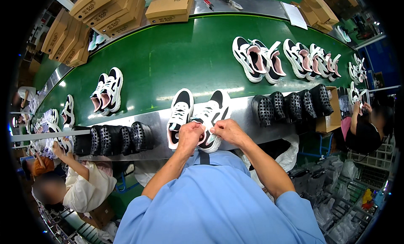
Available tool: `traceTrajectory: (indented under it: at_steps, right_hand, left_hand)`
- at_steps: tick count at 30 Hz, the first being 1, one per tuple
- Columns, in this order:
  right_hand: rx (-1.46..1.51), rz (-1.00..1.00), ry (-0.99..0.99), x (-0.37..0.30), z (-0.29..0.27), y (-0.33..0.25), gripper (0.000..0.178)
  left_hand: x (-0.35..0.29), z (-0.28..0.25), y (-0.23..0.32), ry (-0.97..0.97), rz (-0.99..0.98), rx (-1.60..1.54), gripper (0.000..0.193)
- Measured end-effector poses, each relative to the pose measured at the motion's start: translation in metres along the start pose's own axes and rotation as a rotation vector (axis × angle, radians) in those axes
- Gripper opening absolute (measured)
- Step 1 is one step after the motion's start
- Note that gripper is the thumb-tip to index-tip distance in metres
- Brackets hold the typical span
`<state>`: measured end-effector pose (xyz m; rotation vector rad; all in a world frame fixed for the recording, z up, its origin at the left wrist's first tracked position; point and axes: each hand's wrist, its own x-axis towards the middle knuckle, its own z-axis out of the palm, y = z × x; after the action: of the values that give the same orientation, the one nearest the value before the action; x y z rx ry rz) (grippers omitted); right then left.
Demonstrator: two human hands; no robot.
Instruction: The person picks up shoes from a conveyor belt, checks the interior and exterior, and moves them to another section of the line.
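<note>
A pair of white, black and pink-lined sneakers stands in front of me on the metal edge of the bench, toes pointing away. My left hand is closed in a pinch at the collar of the right sneaker, on its white shoelace. From the other side, my right hand pinches at the same lacing, fingertips close to the left hand's. The lace ends are mostly hidden by my fingers. Beside it, the left sneaker is laced and untouched, its collar partly behind my left hand.
Black studded shoe forms line the metal edge at right, with more forms at left. Other sneakers stand on the green belt. Shoe boxes and pliers lie beyond. Co-workers sit at both sides.
</note>
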<state>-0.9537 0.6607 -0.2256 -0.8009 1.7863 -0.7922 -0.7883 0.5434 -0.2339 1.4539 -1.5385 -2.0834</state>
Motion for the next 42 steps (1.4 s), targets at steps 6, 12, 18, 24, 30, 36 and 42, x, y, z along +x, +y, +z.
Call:
traceTrajectory:
  at_steps: [6, 12, 18, 24, 30, 36, 42]
  right_hand:
    - [-0.068, -0.039, 0.249, 0.003, -0.001, 0.019, 0.04]
    - [-0.173, -0.068, 0.479, -0.025, 0.016, 0.009, 0.035]
    - [-0.177, -0.138, 0.525, -0.009, 0.038, 0.018, 0.027]
    - [-0.337, -0.196, 0.61, -0.013, 0.046, 0.009, 0.02]
    - [-0.576, -0.531, 0.68, -0.014, 0.045, 0.016, 0.008]
    - [-0.627, -0.533, 0.653, -0.01, 0.054, 0.008, 0.009]
    - [-0.536, -0.523, 0.586, 0.008, 0.053, -0.006, 0.014]
  left_hand:
    - [-0.003, 0.002, -0.011, -0.12, 0.493, 0.455, 0.015]
    - [-0.022, 0.012, 0.028, 0.186, 0.692, 0.892, 0.017]
    - [0.007, 0.014, 0.02, 0.07, 1.088, 0.944, 0.01]
    - [0.001, 0.021, 0.026, -0.007, 1.144, 1.007, 0.015]
    - [-0.039, -0.015, 0.032, -0.118, 0.919, 0.922, 0.022]
    - [-0.076, -0.08, 0.004, 0.06, 0.78, 1.123, 0.032]
    - [-0.048, -0.063, -0.015, -0.155, 0.773, 0.997, 0.045]
